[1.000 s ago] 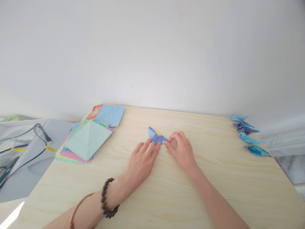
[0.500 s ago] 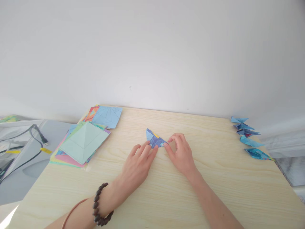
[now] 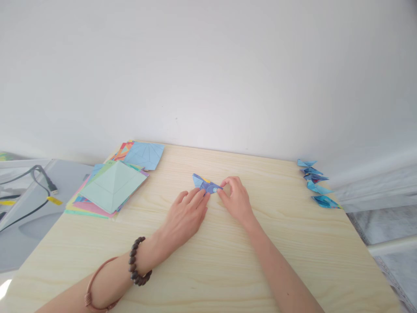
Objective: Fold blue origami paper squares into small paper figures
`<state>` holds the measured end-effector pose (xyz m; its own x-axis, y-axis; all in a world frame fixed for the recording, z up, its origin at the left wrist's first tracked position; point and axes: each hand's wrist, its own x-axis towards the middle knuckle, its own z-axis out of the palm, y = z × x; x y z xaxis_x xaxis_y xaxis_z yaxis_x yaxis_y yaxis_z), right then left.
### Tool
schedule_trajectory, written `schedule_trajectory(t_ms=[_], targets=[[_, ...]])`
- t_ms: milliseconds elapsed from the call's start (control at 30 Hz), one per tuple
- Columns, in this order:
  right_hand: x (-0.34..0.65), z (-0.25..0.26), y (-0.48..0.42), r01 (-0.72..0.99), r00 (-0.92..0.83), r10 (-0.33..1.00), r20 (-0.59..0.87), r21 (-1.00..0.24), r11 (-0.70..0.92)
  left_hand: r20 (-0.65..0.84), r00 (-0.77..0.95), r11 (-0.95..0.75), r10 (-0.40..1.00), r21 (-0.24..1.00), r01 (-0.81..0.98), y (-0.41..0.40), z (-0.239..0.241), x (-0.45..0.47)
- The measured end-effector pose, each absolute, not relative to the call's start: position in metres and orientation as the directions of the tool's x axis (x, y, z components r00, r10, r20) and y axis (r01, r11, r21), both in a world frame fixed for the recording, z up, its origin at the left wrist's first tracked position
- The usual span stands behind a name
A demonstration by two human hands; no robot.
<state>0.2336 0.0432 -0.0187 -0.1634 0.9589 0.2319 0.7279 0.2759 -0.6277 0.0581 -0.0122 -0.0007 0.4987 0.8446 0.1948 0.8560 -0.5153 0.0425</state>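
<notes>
A small folded origami paper (image 3: 207, 185), blue and purple with a yellow strip on its upper edge, lies on the wooden table in front of me. My left hand (image 3: 185, 217) holds it at the lower left, thumb and fingertips pressed onto it and hiding part of that edge. At the pointed right end, my right hand (image 3: 236, 199) pinches the tip between thumb and index finger. Dark beads (image 3: 133, 261) and a thin brown band circle my left wrist and forearm.
Stacked coloured paper sheets (image 3: 114, 189) lie at the left, with a blue creased sheet (image 3: 148, 156) behind them. Several folded blue paper pieces (image 3: 317, 187) line the table's right side. Cables (image 3: 48, 182) lie beyond the left edge; a pale wall (image 3: 208, 78) stands behind.
The view has shifted, so the table's contents sit further left in it. The paper's outline looks slightly flatter and narrower. Both hands keep their hold on it.
</notes>
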Motion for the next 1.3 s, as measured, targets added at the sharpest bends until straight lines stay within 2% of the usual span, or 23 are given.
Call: schedule_trajectory(t_ms=[167, 300, 400, 567, 733, 900, 1300], targets=[[0.226, -0.021, 0.042, 0.820, -0.185, 0.933, 0.310, -0.475, 0.320, 0.276, 0.509, -0.538, 0.816, 0.038, 0.842, -0.011, -0.006, 0.059], [0.217, -0.019, 0.039, 0.888, -0.221, 0.917, 0.331, -0.321, 0.330, 0.275, 0.511, -0.545, 0.815, 0.062, 0.836, -0.009, -0.007, 0.056], [0.215, -0.017, 0.038, 0.896, -0.250, 0.912, 0.325, -0.281, 0.345, 0.262, 0.503, -0.540, 0.824, 0.092, 0.837, -0.009, -0.003, 0.054], [0.222, -0.016, 0.041, 0.859, -0.291, 0.911, 0.291, -0.341, 0.383, 0.251, 0.498, -0.537, 0.830, 0.119, 0.835, -0.009, -0.002, 0.051], [0.229, -0.012, 0.042, 0.792, -0.347, 0.896, 0.275, -0.425, 0.438, 0.261, 0.510, -0.541, 0.819, 0.058, 0.839, -0.011, -0.009, 0.051], [0.232, -0.011, 0.043, 0.761, -0.338, 0.908, 0.247, -0.496, 0.418, 0.243, 0.512, -0.532, 0.824, 0.018, 0.846, -0.015, -0.011, 0.053], [0.230, -0.013, 0.043, 0.736, -0.326, 0.915, 0.238, -0.544, 0.404, 0.114, 0.468, -0.480, 0.876, 0.118, 0.869, -0.017, 0.000, 0.053]])
